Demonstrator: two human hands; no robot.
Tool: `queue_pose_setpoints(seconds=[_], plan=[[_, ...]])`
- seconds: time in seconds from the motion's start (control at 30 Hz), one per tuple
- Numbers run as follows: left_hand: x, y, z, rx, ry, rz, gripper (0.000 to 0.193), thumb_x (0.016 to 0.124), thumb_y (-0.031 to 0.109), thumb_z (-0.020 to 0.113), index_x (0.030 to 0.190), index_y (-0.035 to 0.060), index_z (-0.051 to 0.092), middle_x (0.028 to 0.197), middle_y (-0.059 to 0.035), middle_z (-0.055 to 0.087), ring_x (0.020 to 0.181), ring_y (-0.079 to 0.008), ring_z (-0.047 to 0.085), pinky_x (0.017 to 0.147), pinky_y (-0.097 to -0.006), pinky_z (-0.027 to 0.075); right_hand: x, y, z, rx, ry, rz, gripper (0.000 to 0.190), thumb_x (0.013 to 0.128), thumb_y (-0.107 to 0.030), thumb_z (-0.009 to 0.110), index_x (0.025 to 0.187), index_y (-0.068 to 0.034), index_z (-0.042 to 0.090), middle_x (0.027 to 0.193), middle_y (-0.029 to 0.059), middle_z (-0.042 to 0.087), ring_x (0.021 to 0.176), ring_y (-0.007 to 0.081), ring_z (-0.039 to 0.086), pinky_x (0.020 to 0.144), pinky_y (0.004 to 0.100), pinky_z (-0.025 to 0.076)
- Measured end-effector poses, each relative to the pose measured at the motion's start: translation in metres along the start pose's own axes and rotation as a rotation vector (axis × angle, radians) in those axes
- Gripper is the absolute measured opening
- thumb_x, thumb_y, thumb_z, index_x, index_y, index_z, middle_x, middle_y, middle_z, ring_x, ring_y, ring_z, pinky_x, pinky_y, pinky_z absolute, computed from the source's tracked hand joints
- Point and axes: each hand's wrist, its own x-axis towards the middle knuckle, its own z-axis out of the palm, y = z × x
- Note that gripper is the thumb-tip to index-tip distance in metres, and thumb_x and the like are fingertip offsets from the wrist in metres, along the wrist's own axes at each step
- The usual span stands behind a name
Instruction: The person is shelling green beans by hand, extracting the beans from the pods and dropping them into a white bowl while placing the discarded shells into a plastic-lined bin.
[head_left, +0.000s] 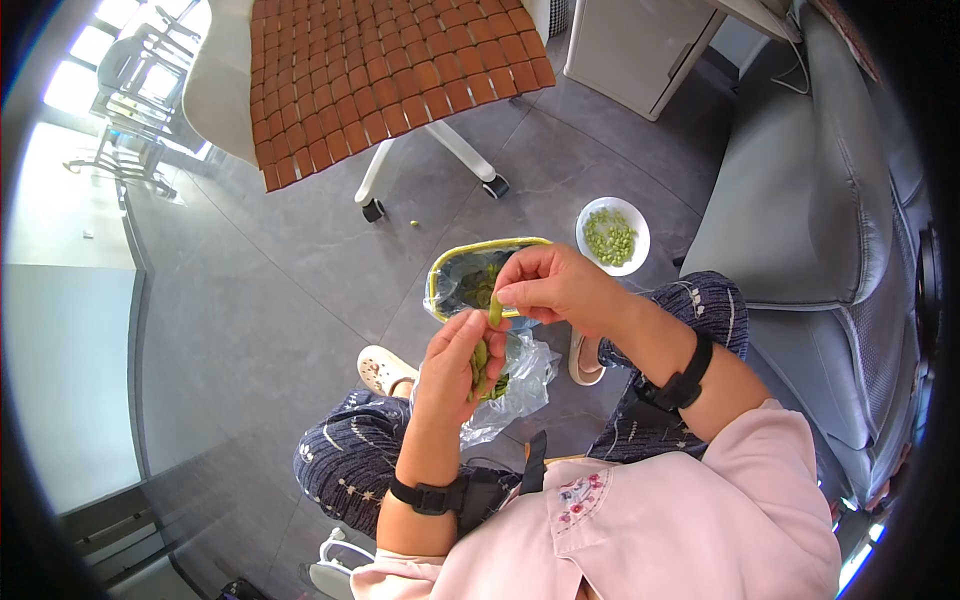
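Between my two hands is a green bean pod, upright and pinched at its upper end by the thumb and fingers of my right hand. My left hand touches its lower end and keeps several more pods in the palm. Beneath the left hand, a clear plastic bag with green pods lies open on the floor. Just beyond the hands stands a bin with a yellow rim and a clear liner, with green pods or husks inside. A white bowl to its right holds shelled green beans.
A single green bean lies on the grey tile floor. Ahead is a wheeled chair with a brown tiled seat mat. A grey sofa borders the right side, near a pale cabinet. My cream clogs flank the bag.
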Motion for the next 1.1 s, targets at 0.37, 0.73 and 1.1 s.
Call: queue_pose_setpoints(seconds=[0.37, 0.73, 1.1], plan=[[-0.001, -0.003, -0.006, -0.219, -0.179, -0.04, 0.013, 0.085, 0.015, 0.051, 0.084, 0.0017, 0.052, 0.064, -0.0032, 0.044, 0.05, -0.0082, 0.039, 0.031, -0.0154, 0.026, -0.003, -0.001, 0.001, 0.143, -0.195, -0.017, 0.014, 0.072, -0.002, 0.055, 0.085, -0.002, 0.054, 0.069, 0.0017, 0.054, 0.048, 0.0034, 0.042, 0.04, 0.0164, 0.029], [-0.001, -0.01, -0.003, -0.318, -0.156, -0.016, 0.01, 0.084, 0.012, 0.052, 0.082, 0.0024, 0.052, 0.062, -0.004, 0.043, 0.05, -0.0093, 0.039, 0.03, -0.0165, 0.027, -0.005, -0.003, 0.009, -0.044, -0.165, -0.15, 0.016, 0.069, -0.001, 0.052, 0.085, -0.004, 0.052, 0.069, -0.0005, 0.053, 0.054, 0.0027, 0.044, 0.046, 0.0169, 0.033], [-0.001, -0.016, 0.001, -0.487, -0.247, -0.122, 0.014, 0.084, 0.018, 0.053, 0.08, 0.0044, 0.052, 0.059, -0.0027, 0.046, 0.044, -0.0086, 0.04, 0.032, -0.0178, 0.027, -0.007, 0.001, 0.015, 0.046, -0.155, -0.239, 0.015, 0.063, 0.004, 0.046, 0.074, -0.006, 0.05, 0.06, -0.0019, 0.048, 0.047, 0.0022, 0.038, 0.042, 0.0172, 0.027]])
